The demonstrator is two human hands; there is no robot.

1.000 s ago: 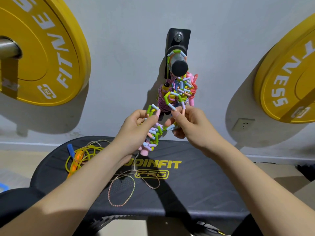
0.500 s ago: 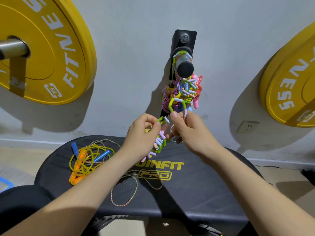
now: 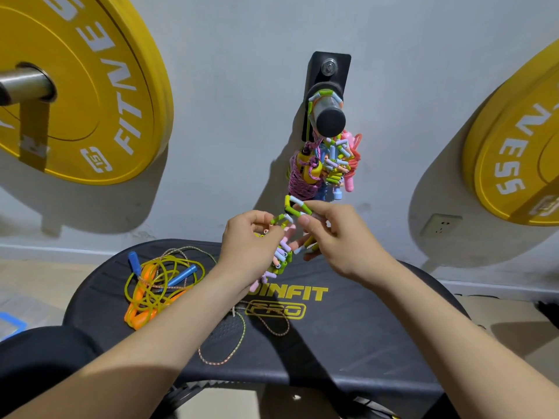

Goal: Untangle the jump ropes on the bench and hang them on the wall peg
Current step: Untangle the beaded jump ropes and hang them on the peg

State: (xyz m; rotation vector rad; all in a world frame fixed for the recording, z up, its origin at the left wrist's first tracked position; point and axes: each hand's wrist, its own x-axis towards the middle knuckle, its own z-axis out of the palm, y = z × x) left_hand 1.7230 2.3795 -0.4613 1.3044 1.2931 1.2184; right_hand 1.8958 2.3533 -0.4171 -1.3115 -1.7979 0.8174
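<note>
A black wall peg (image 3: 329,117) carries a hanging bunch of ropes (image 3: 325,167): beaded pastel, pink braided and red ones. Below it both hands work a beaded jump rope (image 3: 282,255) of green, pink, purple and blue segments. My left hand (image 3: 246,247) grips a bundled part of it. My right hand (image 3: 335,237) pinches a loop of green and white beads (image 3: 295,205) between thumb and forefinger. On the black bench (image 3: 348,334) lies a tangle of a yellow rope (image 3: 157,285) with blue and orange handles, and a thin speckled cord (image 3: 239,337).
Yellow weight plates hang on the wall at left (image 3: 78,86) and right (image 3: 520,146). A wall socket (image 3: 440,226) sits low right of the peg. A blue-lidded box (image 3: 10,323) shows at the floor's left edge.
Both hands have stayed under the peg with the beaded rope. The right hand has lifted a loop of green and white beads above its fingers; the bundle in the left hand sits lower.
</note>
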